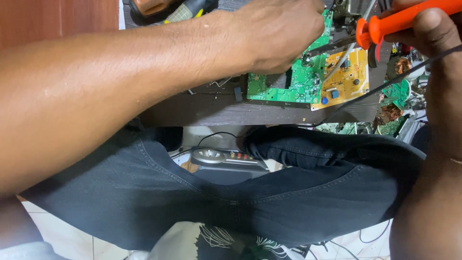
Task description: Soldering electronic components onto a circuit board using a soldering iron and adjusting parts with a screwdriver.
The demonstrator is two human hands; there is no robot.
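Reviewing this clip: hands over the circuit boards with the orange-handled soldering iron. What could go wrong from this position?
1. The left hand rests on the green circuit board right beside the tip of the soldering iron held by the right hand; a slip could burn the fingers.
2. The black cord trails across the yellow board; a snag might tug the iron.
3. The boards sit at the edge of the dark table, above the lap, and could slide off.

Boards on the table edge, hands above them

The left hand (279, 31) rests on the larger circuit board (293, 79), which lies on the table (216, 108). The smaller board (344, 79) lies just right of those fingers, touching the larger one. The right hand (433, 33) holds the soldering iron (385, 26), its tip between both hands, above the boards.
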